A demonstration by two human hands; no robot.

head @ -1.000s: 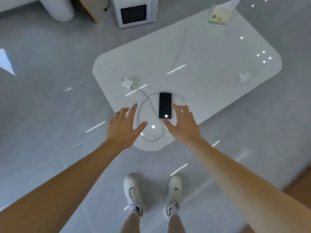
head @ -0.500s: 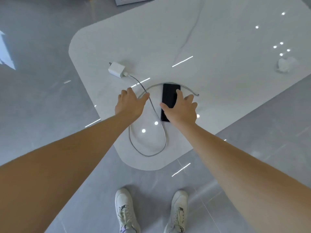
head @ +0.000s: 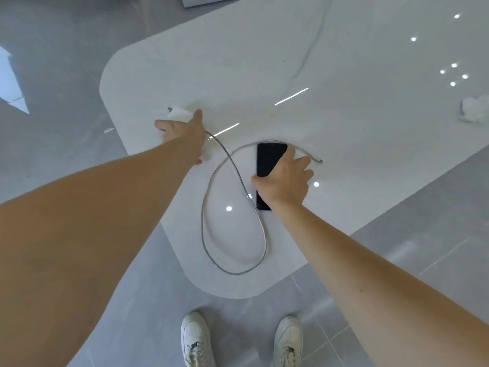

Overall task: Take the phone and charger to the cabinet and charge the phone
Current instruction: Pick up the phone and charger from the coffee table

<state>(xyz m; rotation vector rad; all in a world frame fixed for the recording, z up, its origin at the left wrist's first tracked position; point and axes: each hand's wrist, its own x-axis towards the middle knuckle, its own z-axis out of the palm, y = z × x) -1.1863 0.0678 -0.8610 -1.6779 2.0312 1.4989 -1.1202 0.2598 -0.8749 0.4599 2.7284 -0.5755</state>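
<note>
Since half a second ago the left hand (head: 182,131) has travelled up and to the left, away from the cable loop, and now lies over the white charger plug (head: 177,114) near the left edge of the white tabletop (head: 264,62). The fingers are spread around the plug; most of the plug is hidden under the hand, so whether the grip has closed on it cannot be told. Only the plug's far corner and its metal prongs show past the fingers.

The right hand (head: 284,181) has settled on the black phone (head: 268,160), which lies flat, screen up, near the middle of the tabletop's near end. The thumb presses the phone's left edge and the fingers curl over its right edge, so the grip is closed around the phone, which still rests on the surface.

The grey charging cable (head: 232,245) runs from the plug under the left hand, crosses itself just left of the phone, sweeps in a wide loop toward the near rounded corner, and arcs over the phone's top edge to its free connector end on the right.

A crumpled tissue (head: 475,109) sits well apart at the right edge. White sneakers (head: 197,340) stand on the grey tiled floor (head: 66,75) below.
</note>
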